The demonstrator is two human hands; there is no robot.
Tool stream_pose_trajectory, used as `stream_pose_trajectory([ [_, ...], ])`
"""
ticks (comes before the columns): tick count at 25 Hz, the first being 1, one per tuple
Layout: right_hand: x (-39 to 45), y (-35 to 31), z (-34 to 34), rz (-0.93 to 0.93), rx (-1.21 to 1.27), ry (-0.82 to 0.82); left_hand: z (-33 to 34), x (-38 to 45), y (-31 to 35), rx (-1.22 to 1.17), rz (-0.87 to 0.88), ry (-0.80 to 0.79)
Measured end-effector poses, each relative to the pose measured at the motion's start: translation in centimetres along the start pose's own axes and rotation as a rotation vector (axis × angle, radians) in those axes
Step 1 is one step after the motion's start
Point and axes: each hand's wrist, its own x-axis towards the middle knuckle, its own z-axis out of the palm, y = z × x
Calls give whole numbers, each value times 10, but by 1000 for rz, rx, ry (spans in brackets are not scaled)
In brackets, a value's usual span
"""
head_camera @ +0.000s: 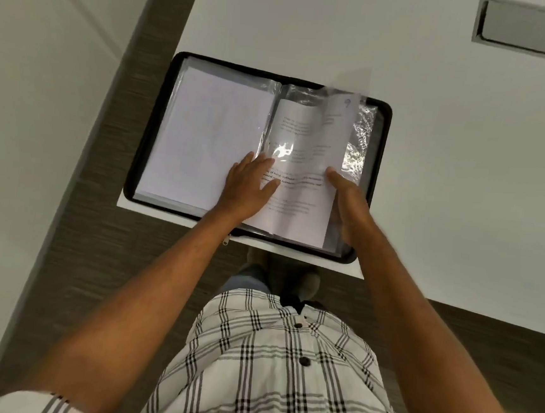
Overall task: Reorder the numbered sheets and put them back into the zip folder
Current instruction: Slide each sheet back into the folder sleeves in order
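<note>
Sheet (pixel 299 189) lies under left fingers (pixel 261 166), folder (pixel 153 120) open.

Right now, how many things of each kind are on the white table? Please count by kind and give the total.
Zip folder, lying open: 1
Hands, left hand and right hand: 2
Sheet marked 9, partly in a clear sleeve: 1
Total: 4; the other papers cannot be counted.

The light is soft and even, and it comes from above. The white bench (pixel 434 154) looks bright, without hard shadows. Strong glare sits on the plastic sleeves (pixel 357 141) of the zip folder (pixel 144 149) (one white spot hides some print). The picture is slightly blurred; the small text is not readable. Straight edges bend near the borders because of the wide lens.
</note>
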Motion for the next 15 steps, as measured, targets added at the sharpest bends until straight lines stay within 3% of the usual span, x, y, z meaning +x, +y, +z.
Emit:
stream_pose_trajectory([
  [4, -4, -10, 29, -88, 75, -128, -39, -5, 10, -399, -102, -66],
  [8, -1, -23, 83, -156, -51, -289, -91, 1, -3, -743, -256, -156],
  [11, 14, -15, 130, -191, -316, -352, -126, 5, -29, -975, -380, -207],
  [15, 31, 3, 179, -220, -691, -306, -152, 11, -77, -993, -330, -161],
])
